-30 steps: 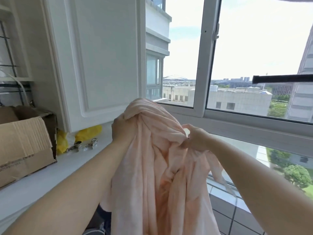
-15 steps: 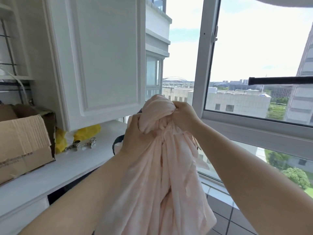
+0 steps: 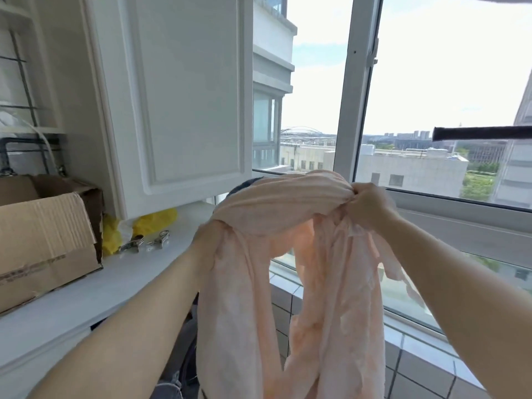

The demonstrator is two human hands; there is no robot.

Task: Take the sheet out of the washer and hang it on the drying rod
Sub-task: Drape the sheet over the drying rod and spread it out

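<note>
Your right hand has its fingers curled tight round a gathered bunch of the sheet, and your left hand grips it lower and to the left, though its fingers are mostly wrapped under the cloth, so how they lie cannot be told exactly. Between the two, a thick twisted band of pink cloth stretches like a rope, and the rest hangs down in two long folds below your forearms. The sheet is out of the washer, held up in the air in front of you. Left of the sheet runs the white counter, with two metal clips, a yellow bag and a cardboard box on it, under a white cabinet. Beyond the sheet, above and to the right, the dark rod sticks out across the window.

You look to be at the untangling step, between lifting out and hanging. The next move likely calls for finding an edge, shaking the twist loose, then raising the cloth well up and right to throw it over the rod.
</note>
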